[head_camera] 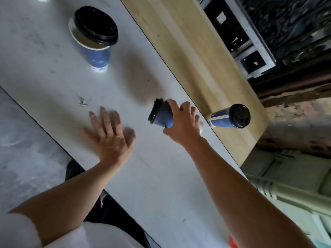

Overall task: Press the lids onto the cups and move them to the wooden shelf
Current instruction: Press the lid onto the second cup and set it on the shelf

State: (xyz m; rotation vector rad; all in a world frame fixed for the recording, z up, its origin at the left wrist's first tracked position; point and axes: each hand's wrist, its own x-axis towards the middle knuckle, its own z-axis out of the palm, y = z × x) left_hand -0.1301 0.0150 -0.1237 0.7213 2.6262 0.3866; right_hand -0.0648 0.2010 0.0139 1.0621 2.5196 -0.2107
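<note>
My right hand (182, 122) grips a blue paper cup (162, 116) with a black lid on it, held above the white table near the edge of the wooden shelf (180, 40). A second lidded blue cup (229, 116) stands on the shelf just right of my hand. A third blue cup (96, 52) stands at the far left of the table; its black lid (95, 25) rests askew on the rim, leaving part of the mouth uncovered. My left hand (111, 133) hovers over the table with fingers spread, holding nothing.
The white table (53, 72) runs diagonally, with small scraps (82, 102) near my left hand. Beyond the shelf are a white frame structure (249, 43) and dark clutter. A pale green crate (290, 178) sits at the right, below the shelf's end.
</note>
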